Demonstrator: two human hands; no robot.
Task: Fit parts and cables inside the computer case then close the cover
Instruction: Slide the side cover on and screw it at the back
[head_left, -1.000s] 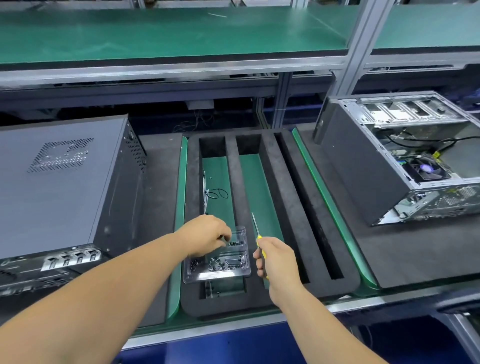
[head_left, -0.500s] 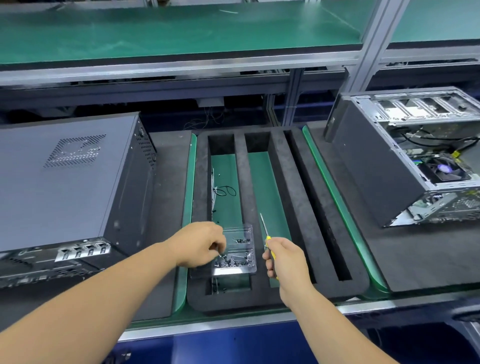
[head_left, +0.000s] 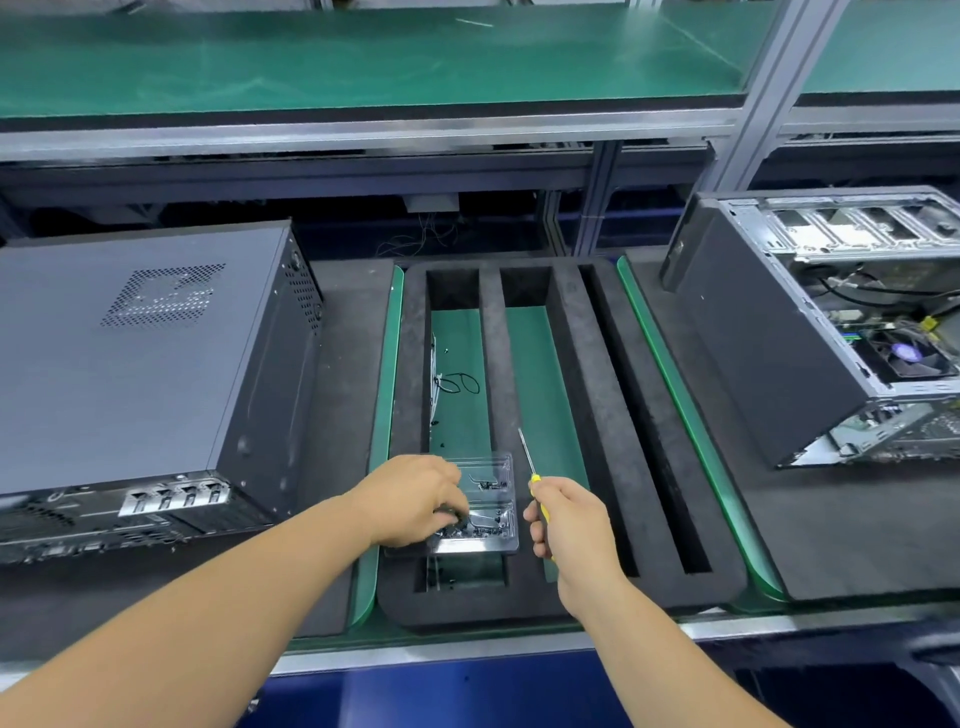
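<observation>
— Lying on its side at the right end of the bench (head_left: 857, 519), the open silver-and-black metal computer case (head_left: 810, 332) is showing its drive bays, black cables and a round fan; its cover is off.

— And the hands, are they touching it?

— Neither one is. Both are working well apart from it, over the black foam tray with long slots (head_left: 582, 395) in the middle. The left hand (head_left: 415, 501) is reaching into the clear plastic two-compartment box of small dark screws (head_left: 480, 506), its fingers (head_left: 449, 512) curling down into the nearer compartment. Whether they are pinching a screw I cannot tell; the knuckles are hiding the tips.

— What is the right hand doing?

— The right hand (head_left: 569, 519) is closing in a fist around the yellow handle of a thin-shafted screwdriver (head_left: 530, 460), with the metal shaft pointing up and away over the foam rib beside the box.

— Where is the box sitting?

— It is resting across the near end of the left slot, bridging the foam edges. Farther along that slot, a small loop of black wire (head_left: 460, 383) is lying on the green floor.

— Anything else around?

— A closed dark grey metal computer case with a perforated vent patch (head_left: 145, 353) is lying at the left, its rear ports facing the person. A green-topped shelf (head_left: 363, 57) is running above it all.
</observation>
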